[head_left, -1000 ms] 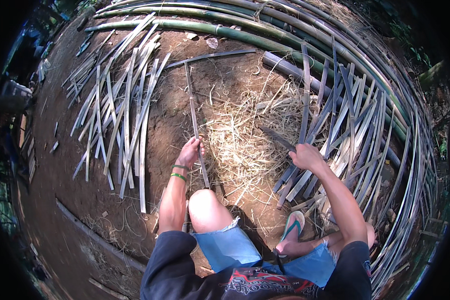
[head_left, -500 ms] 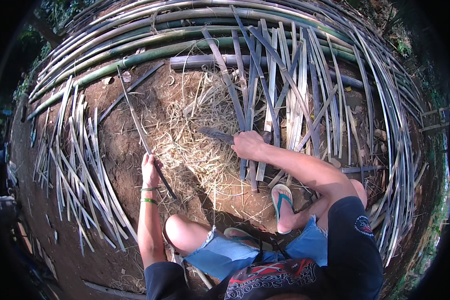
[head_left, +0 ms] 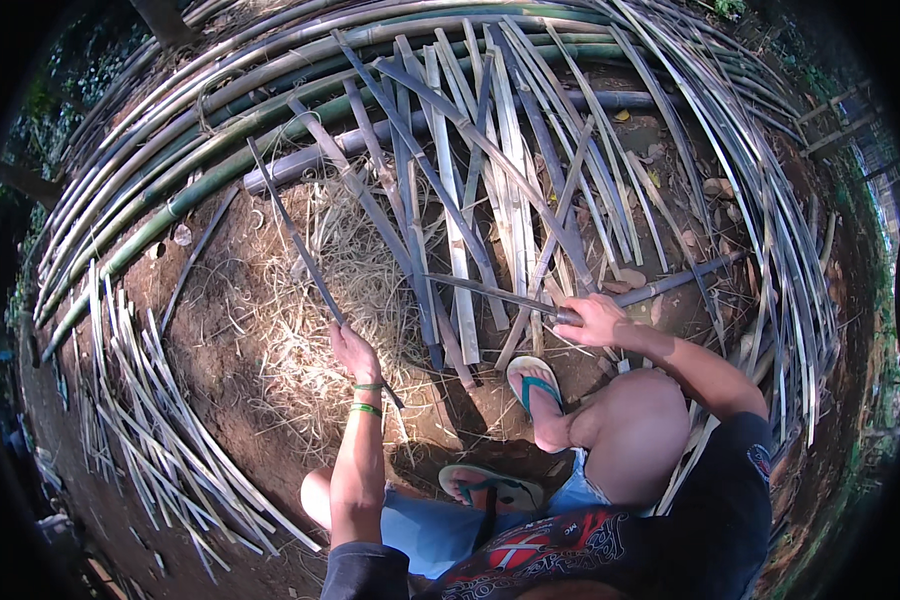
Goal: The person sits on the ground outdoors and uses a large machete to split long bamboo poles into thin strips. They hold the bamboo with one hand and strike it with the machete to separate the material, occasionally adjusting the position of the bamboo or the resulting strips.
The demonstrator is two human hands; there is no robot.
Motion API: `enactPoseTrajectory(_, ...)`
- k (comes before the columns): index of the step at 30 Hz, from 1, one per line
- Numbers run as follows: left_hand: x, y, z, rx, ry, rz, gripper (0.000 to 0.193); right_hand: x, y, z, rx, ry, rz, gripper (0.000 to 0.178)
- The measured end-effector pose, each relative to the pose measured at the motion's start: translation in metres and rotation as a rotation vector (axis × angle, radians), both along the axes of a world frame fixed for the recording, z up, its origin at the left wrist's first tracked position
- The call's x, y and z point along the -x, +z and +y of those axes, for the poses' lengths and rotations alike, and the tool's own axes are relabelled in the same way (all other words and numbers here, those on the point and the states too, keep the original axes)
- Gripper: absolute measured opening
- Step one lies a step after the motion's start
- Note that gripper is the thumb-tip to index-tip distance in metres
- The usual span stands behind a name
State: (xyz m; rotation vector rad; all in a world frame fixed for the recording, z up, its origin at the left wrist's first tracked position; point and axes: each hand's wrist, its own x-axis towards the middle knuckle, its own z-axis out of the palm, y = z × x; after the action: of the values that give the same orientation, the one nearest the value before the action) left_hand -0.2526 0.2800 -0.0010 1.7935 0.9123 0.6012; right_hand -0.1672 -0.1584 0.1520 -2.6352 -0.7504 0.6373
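My left hand (head_left: 355, 353) is closed around a long, thin bamboo strip (head_left: 305, 250), which slants from the far left down past my wrist. In my right hand (head_left: 600, 321) is a knife (head_left: 500, 294), gripped by its dark handle. Its blade points left and looks narrow, seen nearly edge-on. The blade is apart from the held strip and passes over split bamboo slats (head_left: 460, 225) on the ground. Pale bamboo shavings (head_left: 305, 350) are heaped around and under my left hand.
Thick bamboo poles (head_left: 240, 125) lie across the far side. A pile of thin strips (head_left: 170, 420) is on the left, and more long strips (head_left: 760, 210) curve along the right. My sandalled feet (head_left: 538, 400) rest close to the slats.
The view has turned. My right hand has drawn the knife right and nearer my body, and the blade now shows edge-on. My left hand still holds the strip, with its palm turned up more.
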Motion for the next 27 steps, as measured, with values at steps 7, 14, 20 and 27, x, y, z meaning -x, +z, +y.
enactPoseTrajectory(7, -0.011, 0.002, -0.031, -0.069, -0.015, 0.029, 0.029, 0.105, -0.098, -0.071, -0.087, -0.565, -0.157, 0.037)
enactPoseTrajectory(14, -0.063, 0.015, -0.046, -0.105, -0.029, -0.023, 0.035, 0.179, -0.160, -0.108, -0.023, -0.956, -0.240, 0.043)
enactPoseTrajectory(20, -0.115, -0.007, -0.017, -0.288, -0.156, 0.167, 0.059, 0.183, -0.156, -0.105, -0.036, -1.116, -0.217, 0.039)
enactPoseTrajectory(27, -0.099, -0.014, -0.108, -0.549, -0.483, 0.532, 0.098, 0.113, -0.145, -0.106, -0.222, -1.135, -0.256, 0.037)
